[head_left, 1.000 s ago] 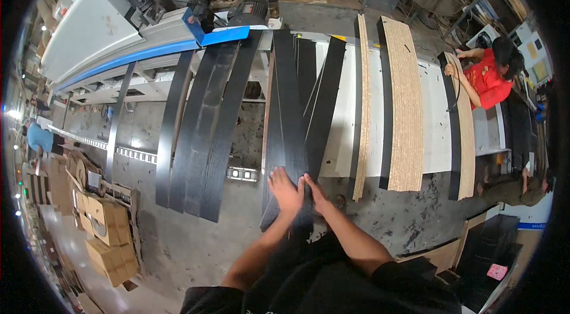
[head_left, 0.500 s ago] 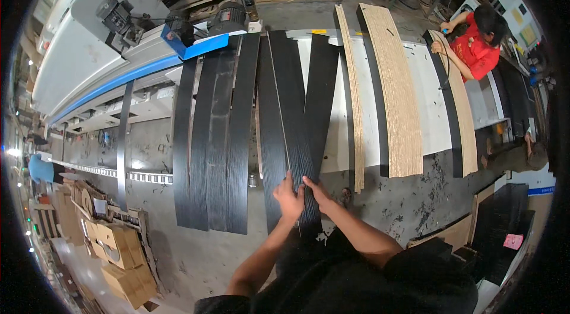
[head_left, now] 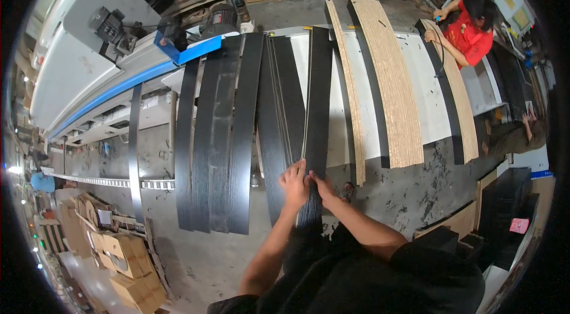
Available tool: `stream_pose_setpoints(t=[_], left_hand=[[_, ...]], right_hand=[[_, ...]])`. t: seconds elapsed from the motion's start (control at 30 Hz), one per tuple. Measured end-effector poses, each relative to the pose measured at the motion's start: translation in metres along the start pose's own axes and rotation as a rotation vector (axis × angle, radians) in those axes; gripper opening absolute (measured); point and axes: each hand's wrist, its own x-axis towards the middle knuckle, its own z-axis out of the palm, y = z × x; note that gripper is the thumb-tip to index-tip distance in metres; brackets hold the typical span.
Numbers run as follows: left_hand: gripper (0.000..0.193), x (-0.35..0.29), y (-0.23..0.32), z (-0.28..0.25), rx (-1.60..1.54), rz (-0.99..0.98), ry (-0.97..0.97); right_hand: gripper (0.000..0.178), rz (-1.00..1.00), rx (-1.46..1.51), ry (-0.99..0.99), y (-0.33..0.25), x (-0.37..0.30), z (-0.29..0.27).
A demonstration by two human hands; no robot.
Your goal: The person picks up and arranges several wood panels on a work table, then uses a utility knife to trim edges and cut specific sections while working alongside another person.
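Note:
In front of me, a long black wood-grained board (head_left: 319, 94) stretches away from my body, with a thin pale line along its left edge. My left hand (head_left: 294, 184) grips that left edge near the close end, fingers bent. Opposite it, my right hand (head_left: 325, 190) holds the right edge, thumb on the board's top. More black boards (head_left: 272, 136) lie just to the left, stacked at a slight angle, their pale edges showing as narrow lines. The undersides of the board and my fingers beneath it are hidden.
Further left lie several black boards (head_left: 239, 136) beside a machine with a blue rail (head_left: 119, 94). To the right, light wood-grained boards (head_left: 389, 82) rest on a white surface (head_left: 371, 124). A person in a red shirt (head_left: 469, 35) holds a hose tool there. Cardboard boxes (head_left: 136, 284) stand lower left.
My hands have shifted slightly and now sit on the rightmost black board of the stack. That board has turned straighter, and more pale edges show between it and the boards on its left.

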Motion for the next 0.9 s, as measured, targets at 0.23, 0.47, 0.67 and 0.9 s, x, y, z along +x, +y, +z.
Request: stream_pose_setpoints(t=[0.23, 0.47, 0.67, 0.9], left_hand=[[0.078, -0.050, 0.019, 0.013, -0.042, -0.305, 0.061], [0.069, -0.089, 0.026, -0.016, -0.082, -0.428, -0.017], [0.061, -0.088, 0.013, -0.037, -0.605, -0.505, -0.128], [0.051, -0.096, 0.051, -0.034, -0.590, -0.555, -0.058]], right_hand=[[0.086, -0.058, -0.109, 0.256, -0.006, -0.010, 0.002], [0.096, -0.151, -0.414, 0.405, -0.017, -0.036, 0.005], [0.077, -0.462, -0.390, 0.185, -0.006, -0.040, 0.006], [0.070, -0.438, -0.499, 0.151, 0.009, -0.034, -0.020]])
